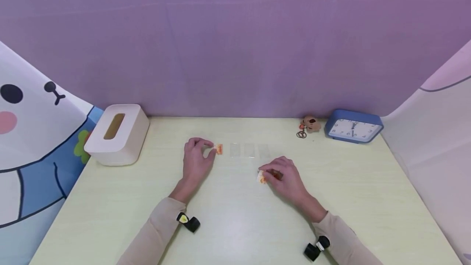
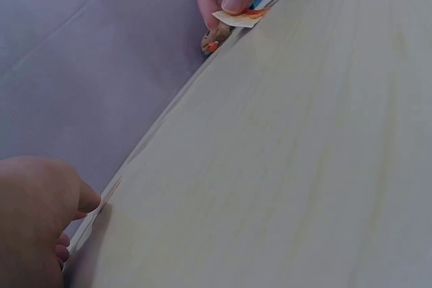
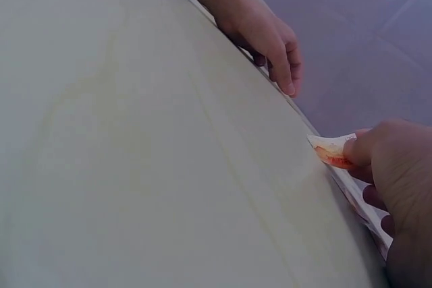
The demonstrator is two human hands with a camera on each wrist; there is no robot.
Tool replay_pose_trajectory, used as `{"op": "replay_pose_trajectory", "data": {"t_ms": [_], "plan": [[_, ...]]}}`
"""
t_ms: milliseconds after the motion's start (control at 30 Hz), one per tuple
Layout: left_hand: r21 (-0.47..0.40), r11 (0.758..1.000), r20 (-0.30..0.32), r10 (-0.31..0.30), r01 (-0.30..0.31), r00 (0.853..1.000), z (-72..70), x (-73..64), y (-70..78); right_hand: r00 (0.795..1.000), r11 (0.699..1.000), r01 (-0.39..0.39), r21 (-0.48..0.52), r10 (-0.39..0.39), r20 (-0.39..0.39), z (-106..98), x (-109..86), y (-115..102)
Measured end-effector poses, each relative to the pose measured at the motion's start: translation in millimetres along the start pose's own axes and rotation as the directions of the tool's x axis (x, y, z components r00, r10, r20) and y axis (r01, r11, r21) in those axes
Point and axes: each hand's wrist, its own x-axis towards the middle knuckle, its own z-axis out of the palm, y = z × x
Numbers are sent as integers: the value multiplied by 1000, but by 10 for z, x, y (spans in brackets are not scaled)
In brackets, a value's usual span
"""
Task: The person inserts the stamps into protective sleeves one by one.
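Observation:
My left hand [image 1: 197, 160] is low over the table, thumb and index finger at the left edge of a small orange-and-white card [image 1: 219, 149] that lies flat. Between the thumb and fingers of my right hand [image 1: 286, 175], another small orange-and-white card [image 1: 262, 177] is pinched above the table. It bends slightly in the right wrist view, where the right hand [image 3: 398, 173] appears at the edge. More printed pieces show under the right fingers, partly hidden. To the right of the flat card, three clear rectangular pieces [image 1: 249, 150] lie in a row.
A white tissue box [image 1: 130, 150] stands at the back left of the pale table [image 1: 228, 216]. At the back right are a brown plush keychain [image 1: 311, 124] and a blue clock [image 1: 354, 126]. A purple backdrop [image 1: 235, 52] rises behind the table.

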Motion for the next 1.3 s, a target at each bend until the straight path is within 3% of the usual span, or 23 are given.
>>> {"op": "replay_pose_trajectory", "data": {"t_ms": [333,467,600,867,1300], "plan": [[-24,999,-23,45,-46,999,3,14,2,994,993,-110,51,110,-5,-28,15,-49],[-78,989,-52,124,-128,991,50,33,14,992,991,-115,70,118,-34,-32,13,-62],[-77,975,-56,205,-209,977,131,38,66,987,986,-131,100,139,-79,-24,1,-49],[20,959,22,281,-282,959,255,49,140,970,961,-182,206,210,-121,-14,2,-45],[123,942,116,300,-313,947,308,58,116,962,942,-214,259,249,-109,-19,1,-59]]}}
